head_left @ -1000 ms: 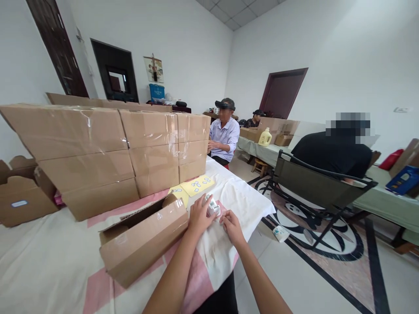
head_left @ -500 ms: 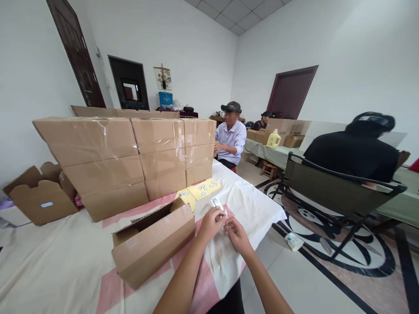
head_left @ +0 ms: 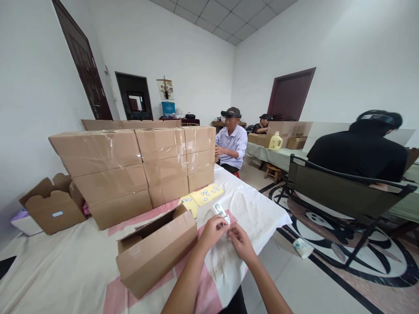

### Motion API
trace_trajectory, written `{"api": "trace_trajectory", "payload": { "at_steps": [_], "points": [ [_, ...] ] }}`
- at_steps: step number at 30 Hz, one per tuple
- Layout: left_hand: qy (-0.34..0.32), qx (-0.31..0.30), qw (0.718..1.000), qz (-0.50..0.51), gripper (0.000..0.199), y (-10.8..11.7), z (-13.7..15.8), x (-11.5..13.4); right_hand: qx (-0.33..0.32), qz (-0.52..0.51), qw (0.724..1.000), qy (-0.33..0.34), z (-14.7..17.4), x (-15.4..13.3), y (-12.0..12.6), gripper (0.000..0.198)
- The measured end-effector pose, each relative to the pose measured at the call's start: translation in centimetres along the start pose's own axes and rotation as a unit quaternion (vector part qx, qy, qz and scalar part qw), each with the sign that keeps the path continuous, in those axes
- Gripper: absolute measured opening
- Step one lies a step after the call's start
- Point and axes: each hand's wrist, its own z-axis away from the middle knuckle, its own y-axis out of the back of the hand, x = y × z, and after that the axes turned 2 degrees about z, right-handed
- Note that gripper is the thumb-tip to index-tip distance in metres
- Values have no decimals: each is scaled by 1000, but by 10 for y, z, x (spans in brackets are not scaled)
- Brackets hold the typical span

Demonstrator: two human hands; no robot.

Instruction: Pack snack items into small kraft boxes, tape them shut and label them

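Observation:
My left hand (head_left: 213, 230) is pinched closed over the near end of a small white item with green print (head_left: 220, 211); its exact kind is not clear. Close beside it, my right hand (head_left: 241, 241) has its fingers curled together, almost touching the left fingertips. Whatever it pinches, if anything, is too small to make out. Both hands are above the cloth-covered table (head_left: 258, 218). To the left of my forearms lies a long open cardboard box (head_left: 160, 248). Beyond my hands are yellow sheets (head_left: 207, 195) bearing several small white labels.
Taped cardboard boxes (head_left: 131, 170) are stacked on the table's far side. A smaller open carton (head_left: 54, 209) stands at the left. A white cup-shaped item (head_left: 302, 247) lies on the floor. One co-worker (head_left: 231, 141) sits beyond the boxes, another (head_left: 356, 148) in a chair (head_left: 343, 187) at right.
The view has shifted slightly, so the surroundings appear lower and further right. Both hands keep nearly the same pose, close together by the white item.

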Motion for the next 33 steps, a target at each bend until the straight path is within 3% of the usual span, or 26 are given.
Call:
{"api": "trace_trajectory", "payload": {
  "at_steps": [9,20,24,29,33],
  "points": [
    [-39,11,998,-49,15,2,5,18,3,-27,999,-24,-3,-5,0,19],
    [-67,36,994,-78,19,-2,8,19,15,-34,998,-48,-4,-6,2,41],
    [-67,55,994,-68,16,0,6,20,12,-30,998,-47,-3,-5,3,38],
    [-55,139,988,-45,17,13,3,23,0,5,999,-35,-1,-1,0,24],
    [-50,143,988,-22,17,16,10,40,-8,15,999,-31,-3,-2,-3,18]
  ]
}}
